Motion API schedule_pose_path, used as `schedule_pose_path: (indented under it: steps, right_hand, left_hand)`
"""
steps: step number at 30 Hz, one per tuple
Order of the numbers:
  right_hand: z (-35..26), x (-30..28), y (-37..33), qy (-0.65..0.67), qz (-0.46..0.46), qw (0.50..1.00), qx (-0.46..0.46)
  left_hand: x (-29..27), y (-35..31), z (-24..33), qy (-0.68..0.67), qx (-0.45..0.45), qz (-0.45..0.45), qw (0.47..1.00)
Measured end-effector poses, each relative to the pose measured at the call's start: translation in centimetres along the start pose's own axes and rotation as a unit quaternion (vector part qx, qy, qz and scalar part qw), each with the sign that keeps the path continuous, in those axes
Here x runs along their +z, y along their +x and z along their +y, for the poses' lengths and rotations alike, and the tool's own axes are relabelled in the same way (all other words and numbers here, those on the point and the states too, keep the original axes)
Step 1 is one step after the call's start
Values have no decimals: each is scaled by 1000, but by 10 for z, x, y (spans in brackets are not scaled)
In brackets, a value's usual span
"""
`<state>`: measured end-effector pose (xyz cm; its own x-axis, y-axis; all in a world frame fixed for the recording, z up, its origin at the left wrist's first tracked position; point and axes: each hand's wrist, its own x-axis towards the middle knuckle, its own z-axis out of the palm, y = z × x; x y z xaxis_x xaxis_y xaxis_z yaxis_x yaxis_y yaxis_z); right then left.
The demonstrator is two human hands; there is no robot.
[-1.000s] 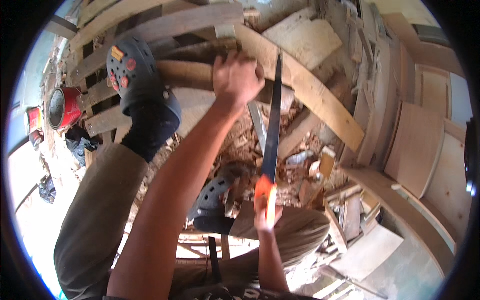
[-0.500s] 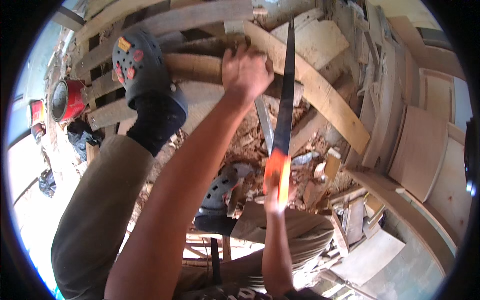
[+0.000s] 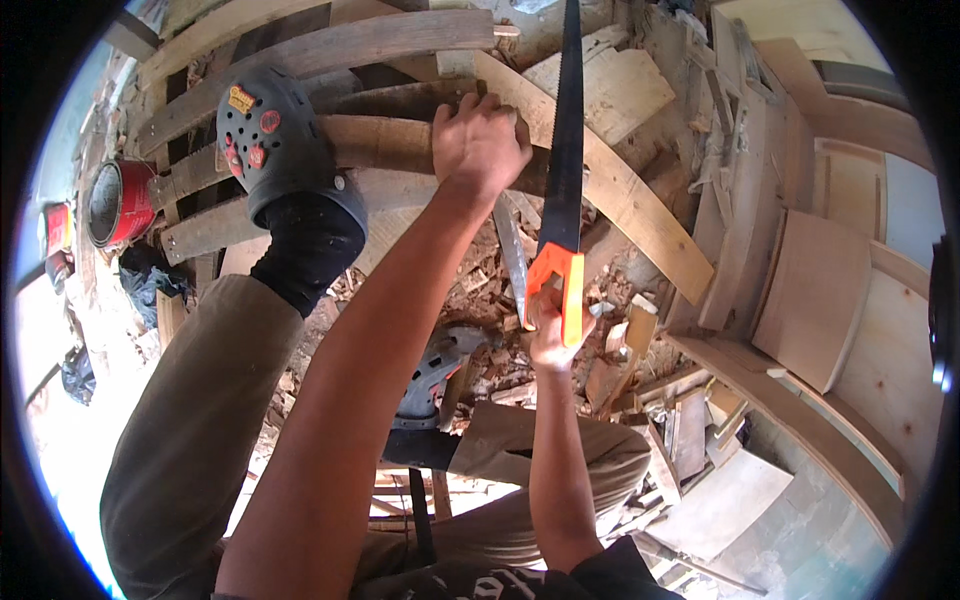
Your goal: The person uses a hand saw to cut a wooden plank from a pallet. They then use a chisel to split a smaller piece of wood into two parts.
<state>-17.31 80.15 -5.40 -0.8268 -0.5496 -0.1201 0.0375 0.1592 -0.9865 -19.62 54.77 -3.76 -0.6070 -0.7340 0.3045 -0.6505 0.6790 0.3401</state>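
Observation:
My left hand [image 3: 480, 147] is wrapped over a narrow brown wooden plank [image 3: 382, 143], close to its right end. A dark grey clog [image 3: 285, 150] with small charms, worn on my left foot, rests on the same plank further left. In my right hand [image 3: 549, 332] is a handsaw [image 3: 566, 150], held by its orange handle with the dark toothed blade pointing away from me. The blade crosses the plank just right of my left hand. Whether its teeth sit in a cut cannot be made out.
Slatted boards [image 3: 350, 40] lie under the plank. A pale board [image 3: 640, 215] slants beyond the blade. Wood chips and offcuts [image 3: 490, 270] cover the floor. At left stands a red can [image 3: 122, 203]; at right lean panels [image 3: 815, 300]. My other clog [image 3: 430, 375] is below.
My right hand and the saw have moved forward, away from my body. My left hand and the foot stay on the plank, while the whole view has shifted slightly.

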Motion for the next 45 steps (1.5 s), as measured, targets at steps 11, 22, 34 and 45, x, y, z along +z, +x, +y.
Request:
schedule_pose_path:
  steps: [11, 22, 34, 45]
  right_hand:
    - [19, 4, -1, 98, 20, 995, 8]
    - [19, 13, 2, 117, 47, 992, 9]
    - [21, 33, -34, 51, 53, 997, 25]
    - [-22, 100, -72, -107, 24, 993, 37]
  left_hand:
    - [-11, -6, -1, 7, 8, -26, 1000]
    - [-36, -27, -35, 38, 242, -188, 951]
    - [-27, -20, -38, 10, 282, -201, 938]
    - [-39, -24, -61, -43, 296, -215, 930]
